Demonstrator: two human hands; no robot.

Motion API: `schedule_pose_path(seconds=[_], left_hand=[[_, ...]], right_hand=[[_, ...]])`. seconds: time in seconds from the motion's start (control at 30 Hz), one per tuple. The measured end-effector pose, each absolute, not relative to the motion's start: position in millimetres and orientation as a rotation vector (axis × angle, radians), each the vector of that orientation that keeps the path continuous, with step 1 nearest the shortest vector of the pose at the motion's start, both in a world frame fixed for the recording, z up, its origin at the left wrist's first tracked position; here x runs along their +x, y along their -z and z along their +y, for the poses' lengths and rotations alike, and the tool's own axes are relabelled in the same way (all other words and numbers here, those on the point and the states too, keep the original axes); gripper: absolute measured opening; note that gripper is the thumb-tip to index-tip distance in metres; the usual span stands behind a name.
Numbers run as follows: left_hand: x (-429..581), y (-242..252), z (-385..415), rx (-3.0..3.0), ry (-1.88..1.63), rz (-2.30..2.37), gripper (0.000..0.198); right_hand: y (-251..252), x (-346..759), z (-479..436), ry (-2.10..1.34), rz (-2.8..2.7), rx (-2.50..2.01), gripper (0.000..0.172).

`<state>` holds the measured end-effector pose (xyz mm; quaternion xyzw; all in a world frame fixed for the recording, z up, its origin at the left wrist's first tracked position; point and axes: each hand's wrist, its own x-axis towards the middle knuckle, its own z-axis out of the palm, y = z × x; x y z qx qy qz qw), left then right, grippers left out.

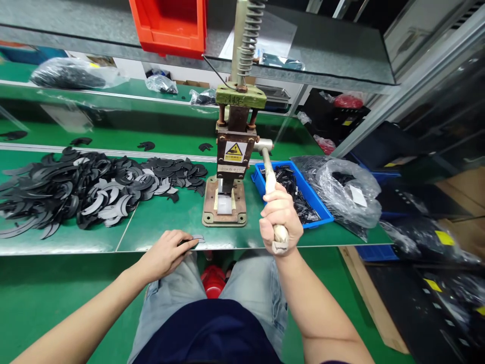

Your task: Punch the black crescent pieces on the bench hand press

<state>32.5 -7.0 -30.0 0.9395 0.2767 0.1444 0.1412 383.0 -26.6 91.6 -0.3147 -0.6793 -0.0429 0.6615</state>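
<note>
Presently, the person works at a green surface (162,217), and a metal press (233,151) stands upright on it, almost straight in front of the body. What matters most in space is, I think, a small gap at the front edge. There lies a small grey piece (200,239), thin and slightly curved, near the press but apart from its base plate (208,216), on the person's side and a little to the left. The left hand (172,253) is the nearer one: its fingertips touch the left end of the piece, so the piece lies just to the right of these fingers. Its fingers are bent and close together, but I cannot tell if they pinch the piece or only press it down. The long axis of the piece runs roughly along the edge, from left to right, and its free end points to the right, below the front of the base plate.

The right hand (281,215) is closed firmly around the lever (270,172), to the right of the press. This lever has its long axis running from the press toward the person, with the wrapped end below the fist. Beside it rests a blue tray (329,219) with small dark parts. Far on the left spreads a heap of curved pieces (68,187).
</note>
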Motion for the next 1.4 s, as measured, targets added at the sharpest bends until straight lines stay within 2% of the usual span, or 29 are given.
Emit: schedule_pose_path(seconds=[0.13,0.33,0.6,0.77,1.07,1.4], left_hand=[[35,23,-7,2.597,-0.526,0.795,0.041],[44,7,32,2.470,-0.635,1.143,0.029],[84,21,66,2.076,-0.714,1.368,0.030],[96,18,87,1.642,-0.906,1.401,0.042],[133,-20,109,1.508,-0.678,1.023,0.047],[158,-21,132,1.513,-0.536,1.062,0.046]], right_hand=[[-92,383,-27,0.090,-1.539,-0.715,0.013],[-93,382,-29,0.092,-1.533,-0.726,0.015],[-93,382,-28,0.121,-1.545,-0.742,0.015],[-94,382,-28,0.115,-1.539,-0.723,0.013],[-92,380,-26,0.110,-1.512,-0.696,0.013],[-91,381,-26,0.120,-1.522,-0.714,0.013]])
